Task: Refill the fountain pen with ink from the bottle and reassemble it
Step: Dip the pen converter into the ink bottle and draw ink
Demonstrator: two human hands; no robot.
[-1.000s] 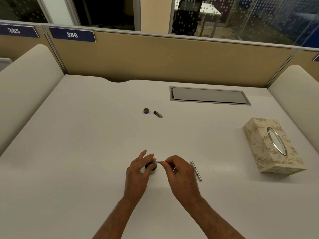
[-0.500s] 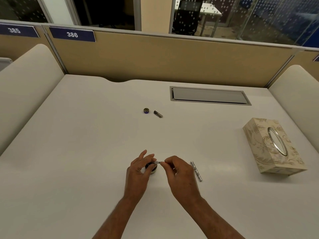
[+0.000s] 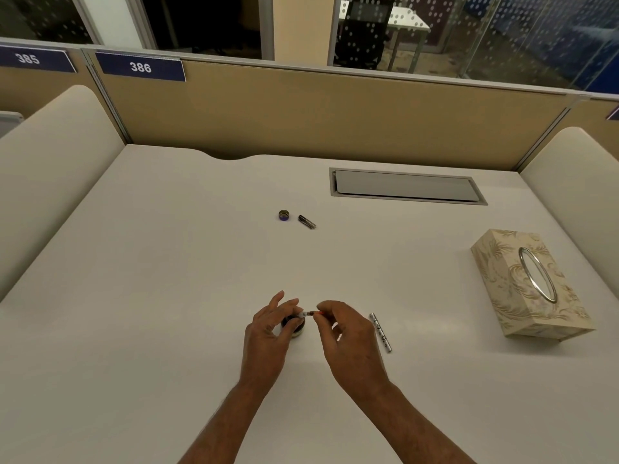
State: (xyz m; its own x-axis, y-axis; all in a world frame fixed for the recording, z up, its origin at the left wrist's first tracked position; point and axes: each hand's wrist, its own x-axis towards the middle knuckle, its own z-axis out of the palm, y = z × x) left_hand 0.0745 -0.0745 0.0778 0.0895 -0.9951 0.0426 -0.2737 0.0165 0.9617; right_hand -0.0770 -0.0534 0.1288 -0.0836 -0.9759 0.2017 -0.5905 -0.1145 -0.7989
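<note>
I see my left hand (image 3: 268, 333) gripping the ink bottle (image 3: 294, 326) near the desk's (image 3: 167, 296) front edge while my right hand (image 3: 345, 333) pinches the pen section (image 3: 310, 313) over it.

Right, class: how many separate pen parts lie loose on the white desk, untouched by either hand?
2: a short dark pen section mid-desk beside the small round cap, and a patterned silver barrel right of the right hand.

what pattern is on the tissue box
Cream rectangular tissue box with a golden swirling leaf pattern, clearest in the head view.

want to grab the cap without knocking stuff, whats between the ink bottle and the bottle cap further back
Nothing: in the head view, only bare white desk separates the small dark ink bottle from the round purple-lined bottle cap.
</note>
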